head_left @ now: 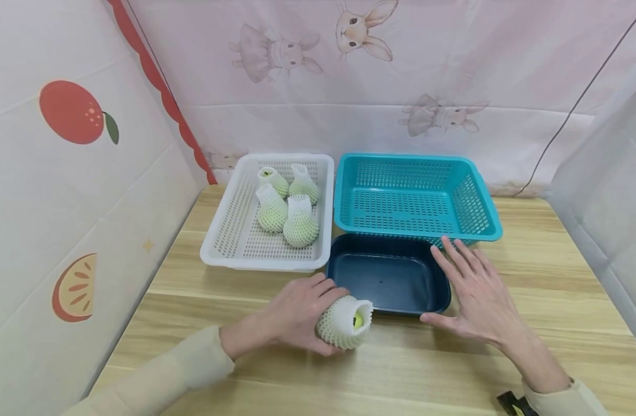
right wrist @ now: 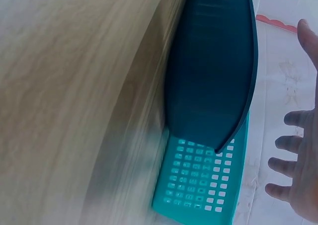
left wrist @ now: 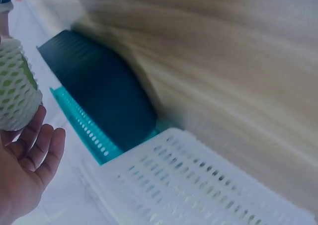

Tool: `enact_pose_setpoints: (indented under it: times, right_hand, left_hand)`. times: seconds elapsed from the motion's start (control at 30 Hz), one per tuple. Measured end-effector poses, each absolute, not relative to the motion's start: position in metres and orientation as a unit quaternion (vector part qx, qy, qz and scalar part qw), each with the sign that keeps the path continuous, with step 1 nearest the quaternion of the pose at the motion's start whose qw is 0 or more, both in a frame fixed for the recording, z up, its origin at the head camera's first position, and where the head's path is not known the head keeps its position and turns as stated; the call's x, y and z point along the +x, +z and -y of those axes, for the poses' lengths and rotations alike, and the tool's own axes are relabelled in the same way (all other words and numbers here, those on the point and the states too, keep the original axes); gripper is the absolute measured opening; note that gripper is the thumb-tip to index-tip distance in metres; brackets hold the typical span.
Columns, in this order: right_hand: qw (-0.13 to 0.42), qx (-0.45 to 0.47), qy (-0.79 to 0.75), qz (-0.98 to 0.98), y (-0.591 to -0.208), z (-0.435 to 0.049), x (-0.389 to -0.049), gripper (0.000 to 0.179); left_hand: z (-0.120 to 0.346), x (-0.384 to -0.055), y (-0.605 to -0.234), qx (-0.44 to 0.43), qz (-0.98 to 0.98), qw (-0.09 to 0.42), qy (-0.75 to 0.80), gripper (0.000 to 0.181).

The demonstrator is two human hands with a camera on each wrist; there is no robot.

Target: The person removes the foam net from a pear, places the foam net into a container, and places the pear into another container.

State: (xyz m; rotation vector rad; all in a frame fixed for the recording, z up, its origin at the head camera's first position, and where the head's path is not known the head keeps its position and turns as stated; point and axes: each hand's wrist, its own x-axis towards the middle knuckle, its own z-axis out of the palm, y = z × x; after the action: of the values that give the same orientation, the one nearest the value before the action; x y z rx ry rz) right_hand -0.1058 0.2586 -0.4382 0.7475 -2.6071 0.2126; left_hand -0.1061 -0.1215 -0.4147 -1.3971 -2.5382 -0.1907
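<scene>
At the bottom right of the head view, a small black object [head_left: 516, 403] is seen beside a pale sleeve [head_left: 562, 400], partly cut off by the frame's edge. In the lower middle, a foam-netted fruit [head_left: 343, 325] is held above the desk [head_left: 401, 378] by the left hand [head_left: 309, 315]; its sides are wrapped by the curled fingers, and the net's open end is turned to the right, with yellow-green skin shown inside. Right of centre, the right hand [head_left: 479, 300] is held with fingers spread wide and nothing gripped, near the right end of a dark blue tray [head_left: 383, 280]; in the right wrist view, a gap is shown between those fingers and the tray's rim. Beyond the tray, a teal basket [head_left: 401, 211] is placed, its lattice floor exposed. Left of centre, four netted fruits [head_left: 300, 226] are grouped in a white basket [head_left: 266, 264], towards its right side. At the top of the frame, the scene is closed by a pink cloth [head_left: 193, 58] on which rabbits [head_left: 353, 32] are printed.
</scene>
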Motion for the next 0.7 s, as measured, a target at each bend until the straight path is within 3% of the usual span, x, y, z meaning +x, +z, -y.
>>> enact_pose_setpoints:
  times: [0.7]
  right_hand:
    - [0.193, 0.301, 0.094, 0.929, -0.435, -0.228, -0.111, 0.125]
  left_hand:
    - [0.107, -0.148, -0.405, -0.460, 0.868, 0.158, -0.100, 0.095]
